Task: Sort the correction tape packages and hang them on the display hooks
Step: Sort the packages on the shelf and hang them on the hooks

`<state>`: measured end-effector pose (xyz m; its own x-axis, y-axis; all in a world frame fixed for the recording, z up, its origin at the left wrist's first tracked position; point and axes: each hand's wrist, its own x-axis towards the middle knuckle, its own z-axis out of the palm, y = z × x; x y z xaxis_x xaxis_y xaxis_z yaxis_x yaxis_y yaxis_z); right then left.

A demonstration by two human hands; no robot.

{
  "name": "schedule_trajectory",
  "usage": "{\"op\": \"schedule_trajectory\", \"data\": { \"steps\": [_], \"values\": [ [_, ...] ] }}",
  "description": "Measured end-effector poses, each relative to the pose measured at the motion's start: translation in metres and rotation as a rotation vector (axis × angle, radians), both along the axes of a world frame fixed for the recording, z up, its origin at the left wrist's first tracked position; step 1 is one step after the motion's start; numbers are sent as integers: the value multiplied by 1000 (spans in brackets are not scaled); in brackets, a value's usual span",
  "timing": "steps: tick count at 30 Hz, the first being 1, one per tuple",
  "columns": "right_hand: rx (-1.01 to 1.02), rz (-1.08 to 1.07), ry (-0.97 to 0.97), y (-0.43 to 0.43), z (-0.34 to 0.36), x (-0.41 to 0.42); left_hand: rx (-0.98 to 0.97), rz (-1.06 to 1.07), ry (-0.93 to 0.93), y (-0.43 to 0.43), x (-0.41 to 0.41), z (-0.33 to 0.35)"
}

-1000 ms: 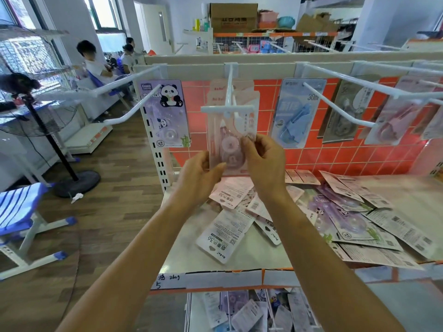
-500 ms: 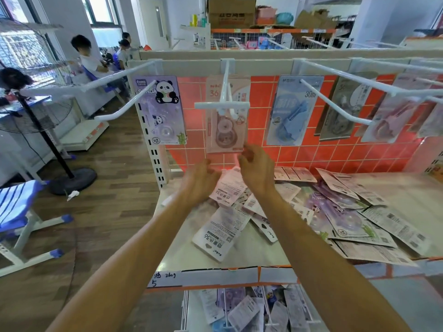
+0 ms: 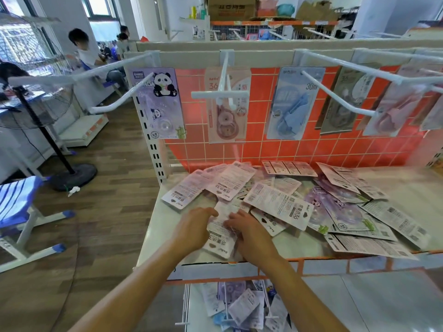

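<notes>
Below the hung pink package, the left hand pinches the edge of a face-down package; the right hand lies spread on it, probably steadying it for lifting.

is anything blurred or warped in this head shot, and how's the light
Head view: the left hand and right hand smear with motion blur over the face-down white card package, so their grip is unclear; the hanging pink correction tape package is sharp; wide-angle distortion leans the white slotted upright; the windows are washed out.
</notes>
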<state>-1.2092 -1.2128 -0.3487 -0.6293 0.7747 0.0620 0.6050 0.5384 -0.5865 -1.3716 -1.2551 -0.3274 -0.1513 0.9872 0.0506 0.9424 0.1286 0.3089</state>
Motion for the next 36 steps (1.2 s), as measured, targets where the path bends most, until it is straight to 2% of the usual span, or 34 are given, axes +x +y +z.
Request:
{"op": "schedule_trajectory", "data": {
  "steps": [2,3,6,7,8,12,19,24,31,36],
  "values": [
    [-18,33,3,0,3,4,-42,29,-86,-1,-6,1],
    [-13,52,12,0,3,6,-49,56,-207,-2,-11,1],
    [-28,-22,224,-4,11,14,-25,188,-818,-10,-25,9],
    [-42,-76,311,-5,16,15,-29,208,-972,-13,-28,12],
    [-55,-124,384,-4,20,15,-40,198,-1051,-17,-31,14],
    [-184,-286,595,7,34,10,-98,84,-953,-26,-24,17],
    [-439,-271,841,3,67,6,-6,63,-1012,-32,-3,40],
    [-411,-250,918,-6,89,9,58,-19,-1078,-40,5,51],
    [-401,-106,1069,-21,125,21,289,-167,-1019,-46,11,71],
    [-268,-30,1109,-29,142,28,437,-222,-994,-50,15,85]
  ]
}}
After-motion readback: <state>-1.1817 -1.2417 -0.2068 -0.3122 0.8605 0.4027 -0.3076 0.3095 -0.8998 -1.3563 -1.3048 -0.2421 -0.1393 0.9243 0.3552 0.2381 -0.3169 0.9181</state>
